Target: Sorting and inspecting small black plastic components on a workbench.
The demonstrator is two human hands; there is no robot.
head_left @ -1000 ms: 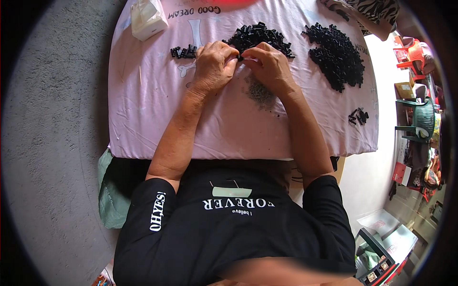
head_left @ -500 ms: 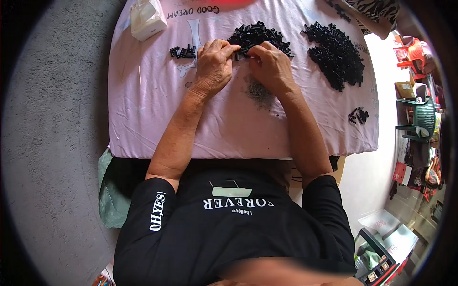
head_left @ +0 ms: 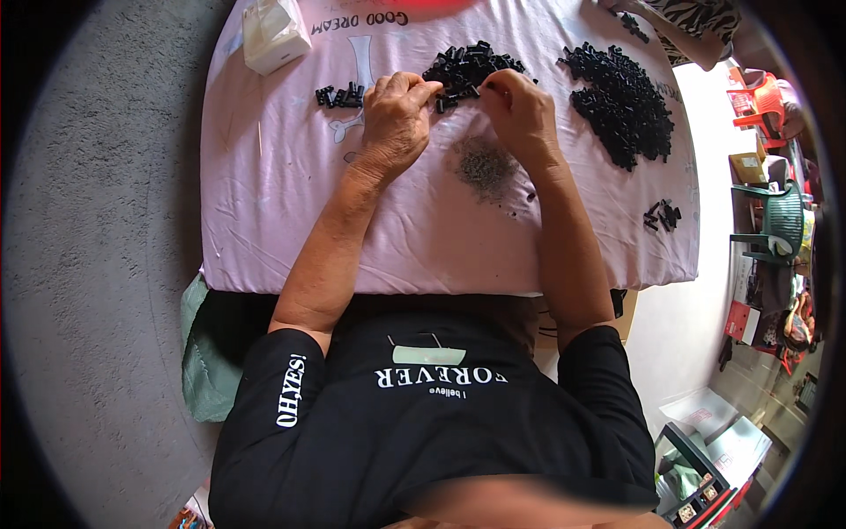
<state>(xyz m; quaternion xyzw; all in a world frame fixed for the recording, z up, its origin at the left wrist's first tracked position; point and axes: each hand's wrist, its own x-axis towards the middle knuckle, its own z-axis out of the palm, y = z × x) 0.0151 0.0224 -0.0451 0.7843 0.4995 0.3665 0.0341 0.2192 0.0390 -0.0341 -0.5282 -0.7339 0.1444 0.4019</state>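
Note:
My left hand (head_left: pixel 397 115) is closed in a pinch, and a small black plastic piece shows at its fingertips, partly hidden by them. Apart from it on the right, my right hand (head_left: pixel 522 113) has its fingers pressed together; a tiny light glint shows at the tips, too small to name. Just beyond both hands lies a heap of short black plastic pieces (head_left: pixel 471 66). A smaller group of black pieces (head_left: pixel 337 96) sits left of my left hand. Beside my right wrist, a scatter of tiny grey bits (head_left: pixel 486 169) lies on the cloth.
A pink cloth (head_left: pixel 414 238) covers the table. On the right are a large heap of black pieces (head_left: pixel 621 101) and a few loose ones (head_left: pixel 663 214). A white tissue pack (head_left: pixel 275 35) stands far left. Another person's arm (head_left: pixel 679 40) rests at the far right corner.
My right hand has drawn away to the right from my left hand, uncovering more of the grey bits. My left hand stays in nearly the same place.

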